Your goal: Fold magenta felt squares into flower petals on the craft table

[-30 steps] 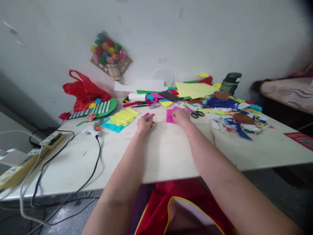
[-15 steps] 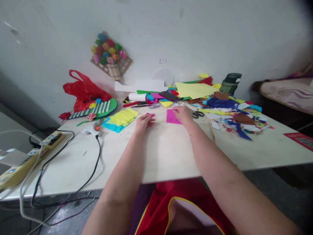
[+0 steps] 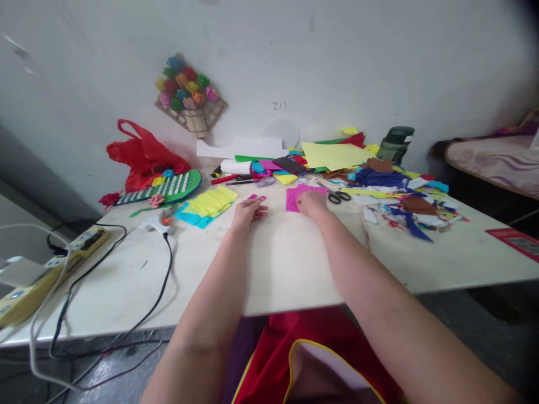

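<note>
My left hand (image 3: 249, 211) rests low over the table with its fingers curled, and a small magenta piece of crepe paper (image 3: 257, 196) pokes out above them. To the right, my right hand (image 3: 310, 203) is closed at a magenta paper sheet (image 3: 292, 200), its fingertips on the near part of the paper. The hand covers the middle of this sheet, whose far edge shows beyond the knuckles. Black-handled scissors (image 3: 339, 197) lie just right of that hand. Left of my left hand, yellow paper squares (image 3: 214, 201) are stacked on blue paper (image 3: 196, 219).
Paper scraps (image 3: 416, 205) are heaped on the right, near a green bottle (image 3: 396, 144). A glue gun (image 3: 159, 223), its cable and a power strip (image 3: 80, 247) lie left. Behind are a red bag (image 3: 145, 151) and pens (image 3: 242, 180). A flower decoration (image 3: 187, 90) hangs on the wall.
My right hand has shifted slightly left and toward me, its fingers curling more. The magenta sheet now shows to the right behind the hand. My left hand stays in place.
</note>
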`<control>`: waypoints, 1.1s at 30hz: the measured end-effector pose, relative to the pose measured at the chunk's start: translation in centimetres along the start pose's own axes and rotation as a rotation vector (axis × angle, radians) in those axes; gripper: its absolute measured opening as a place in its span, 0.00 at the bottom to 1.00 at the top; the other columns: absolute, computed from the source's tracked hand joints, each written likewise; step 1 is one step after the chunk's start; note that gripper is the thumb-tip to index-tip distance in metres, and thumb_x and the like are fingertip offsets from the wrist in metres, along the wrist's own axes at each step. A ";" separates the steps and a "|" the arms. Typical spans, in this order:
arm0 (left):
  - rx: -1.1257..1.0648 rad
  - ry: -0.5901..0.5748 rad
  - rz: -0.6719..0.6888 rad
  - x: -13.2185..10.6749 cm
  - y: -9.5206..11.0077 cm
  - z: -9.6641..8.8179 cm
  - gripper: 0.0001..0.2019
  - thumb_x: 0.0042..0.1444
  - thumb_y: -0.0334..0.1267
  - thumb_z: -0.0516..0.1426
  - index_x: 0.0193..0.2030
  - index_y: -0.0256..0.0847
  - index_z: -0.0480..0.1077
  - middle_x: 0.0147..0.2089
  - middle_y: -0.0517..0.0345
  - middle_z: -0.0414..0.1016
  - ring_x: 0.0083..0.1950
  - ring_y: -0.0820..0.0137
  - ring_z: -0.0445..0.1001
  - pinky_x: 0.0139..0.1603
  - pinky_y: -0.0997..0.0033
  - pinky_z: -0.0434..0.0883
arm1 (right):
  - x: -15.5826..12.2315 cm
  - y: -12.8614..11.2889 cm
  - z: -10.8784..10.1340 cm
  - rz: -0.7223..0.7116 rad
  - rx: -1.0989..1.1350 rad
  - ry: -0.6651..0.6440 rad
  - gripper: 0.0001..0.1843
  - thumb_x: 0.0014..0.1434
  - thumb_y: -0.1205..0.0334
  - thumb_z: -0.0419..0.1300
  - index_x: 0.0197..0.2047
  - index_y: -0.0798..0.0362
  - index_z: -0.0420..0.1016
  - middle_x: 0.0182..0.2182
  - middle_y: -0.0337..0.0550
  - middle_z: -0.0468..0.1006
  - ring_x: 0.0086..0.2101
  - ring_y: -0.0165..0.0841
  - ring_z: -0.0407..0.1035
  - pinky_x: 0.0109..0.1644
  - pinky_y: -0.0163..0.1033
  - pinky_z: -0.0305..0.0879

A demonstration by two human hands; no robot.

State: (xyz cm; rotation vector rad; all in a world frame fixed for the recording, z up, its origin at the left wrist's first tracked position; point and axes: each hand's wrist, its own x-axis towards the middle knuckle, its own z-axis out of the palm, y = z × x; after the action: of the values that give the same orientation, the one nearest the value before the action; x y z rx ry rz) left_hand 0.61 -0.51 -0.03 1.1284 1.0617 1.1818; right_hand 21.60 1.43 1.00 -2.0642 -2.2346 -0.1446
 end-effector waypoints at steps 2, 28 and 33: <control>-0.007 -0.001 -0.004 -0.1 0.0 0.0 0.18 0.48 0.41 0.61 0.44 0.32 0.72 0.30 0.51 0.76 0.24 0.75 0.73 0.28 0.75 0.70 | 0.0 -0.2 0.1 0.021 0.011 0.005 0.14 0.56 0.67 0.52 0.39 0.55 0.78 0.40 0.53 0.78 0.43 0.42 0.70 0.44 0.42 0.64; -0.406 -0.127 -0.078 0.4 -0.1 0.1 0.16 0.55 0.47 0.54 0.38 0.33 0.69 0.39 0.43 0.76 0.40 0.62 0.77 0.43 0.58 0.74 | -0.1 -1.6 0.3 -0.142 0.682 0.489 0.11 0.54 0.62 0.54 0.37 0.52 0.77 0.33 0.43 0.80 0.33 0.34 0.73 0.37 0.36 0.64; -0.530 -0.113 -0.116 0.5 0.0 -0.1 0.23 0.53 0.56 0.51 0.39 0.34 0.69 0.37 0.44 0.76 0.41 0.60 0.76 0.45 0.56 0.73 | -1.6 -4.8 -0.1 -0.506 0.433 0.343 0.12 0.56 0.62 0.54 0.38 0.48 0.78 0.41 0.40 0.80 0.40 0.35 0.73 0.42 0.37 0.63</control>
State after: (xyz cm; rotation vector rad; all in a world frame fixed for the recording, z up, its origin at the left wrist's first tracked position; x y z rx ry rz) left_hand 0.56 -0.05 -0.04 0.6988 0.6593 1.1979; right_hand 16.94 -0.53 0.92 -1.1441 -2.2606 -0.0382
